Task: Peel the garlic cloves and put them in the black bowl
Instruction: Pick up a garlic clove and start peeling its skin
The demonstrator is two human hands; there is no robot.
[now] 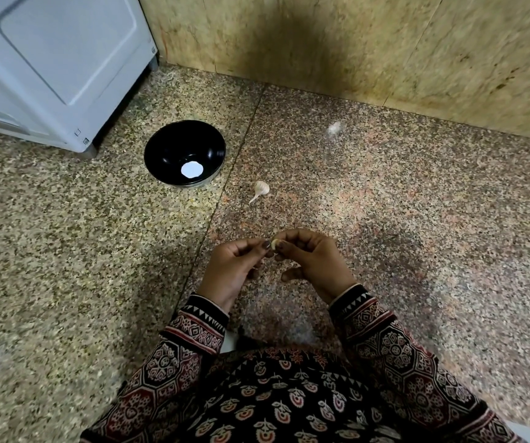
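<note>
pinching a small pale garlic clove (275,245) between them, the left hand (238,263) and the right hand (311,260) meet above the speckled stone floor (385,203), on the near side of the black bowl (167,155) and a little to its right. the clove sits exactly where the two sets of fingers (265,245) touch: the left thumb and forefinger tips close on its left side and the right thumb and forefinger tips on its right, so only a narrow sliver shows between the nails. the remaining fingers of both hands are curled inward, and the lowest right finger juts out towards the left hand. whether the clove's skin is partly off cannot be told.

the black bowl stands upright on the floor, well apart from the hands. a round white patch (192,169) shows at its bottom; what it is cannot be told. just beside the bowl, to its right and slightly nearer the hands, a whole garlic bulb (261,188) lies on its side, stem pointing towards the person. a white appliance (49,59) stands behind and left of the bowl, and a mottled yellowish wall (353,43) rises behind it. patterned dark sleeves (199,327) cover both wrists.
</note>
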